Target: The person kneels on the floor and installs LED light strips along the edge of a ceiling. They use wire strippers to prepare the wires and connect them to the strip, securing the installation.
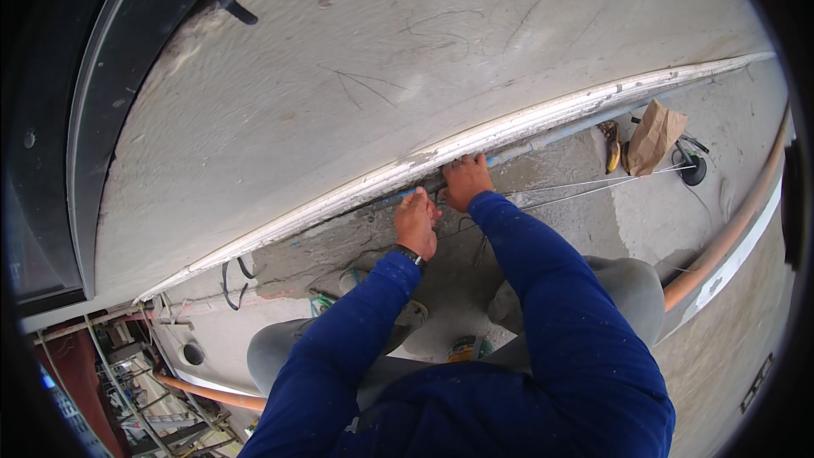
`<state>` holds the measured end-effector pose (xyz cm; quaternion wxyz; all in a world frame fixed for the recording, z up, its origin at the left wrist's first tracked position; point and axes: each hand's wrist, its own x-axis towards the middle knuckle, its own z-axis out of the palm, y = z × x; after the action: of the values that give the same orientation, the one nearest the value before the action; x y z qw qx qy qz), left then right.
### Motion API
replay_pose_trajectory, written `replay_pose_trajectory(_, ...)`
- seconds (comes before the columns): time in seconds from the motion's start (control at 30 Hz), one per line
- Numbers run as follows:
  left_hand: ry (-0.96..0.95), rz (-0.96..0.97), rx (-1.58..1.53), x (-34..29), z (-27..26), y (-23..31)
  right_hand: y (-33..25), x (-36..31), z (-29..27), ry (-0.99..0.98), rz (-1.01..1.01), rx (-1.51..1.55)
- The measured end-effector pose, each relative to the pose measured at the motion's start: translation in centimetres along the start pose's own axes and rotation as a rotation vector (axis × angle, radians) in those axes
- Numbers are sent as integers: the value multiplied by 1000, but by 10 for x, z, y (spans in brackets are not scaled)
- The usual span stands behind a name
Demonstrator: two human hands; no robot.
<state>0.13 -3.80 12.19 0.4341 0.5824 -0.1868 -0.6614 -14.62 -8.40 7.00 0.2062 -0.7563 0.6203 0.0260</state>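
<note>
A pale blue pipe (pixel 517 152) runs along the foot of the wall, just below a white ledge (pixel 365 189). My right hand (pixel 465 183) is closed over this pipe at the middle, its fingers curled against the ledge. Close on its left is my left hand (pixel 415 225), raised a little, with thumb and fingers pinched together. What the left fingers hold, if anything, is too small to make out. Between the hands a dark stretch along the pipe line is partly covered by my fingers. Thin white lines (pixel 577 182) stretch from near my right hand toward the right.
At the right stand a brown paper bag (pixel 656 137), a yellow-and-black object (pixel 611 147) and a black round piece (pixel 694 170). An orange pipe (pixel 712 246) curves behind me. Black cable ends (pixel 233 287) stick out at left, near scaffolding (pixel 127 390). A container (pixel 468 348) sits between my feet.
</note>
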Motion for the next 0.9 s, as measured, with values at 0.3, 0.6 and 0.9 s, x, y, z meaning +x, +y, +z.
replay_pose_trajectory(0.3,27,-8,-10,-2,3,1,1,0,0,1,3,8)
replay_pose_trajectory(0.6,30,28,-40,5,4,14,5,0,2,-23,-22,7)
replay_pose_trajectory(0.9,-43,147,-80,18,-8,13,1,1,-6,-77,-28,39)
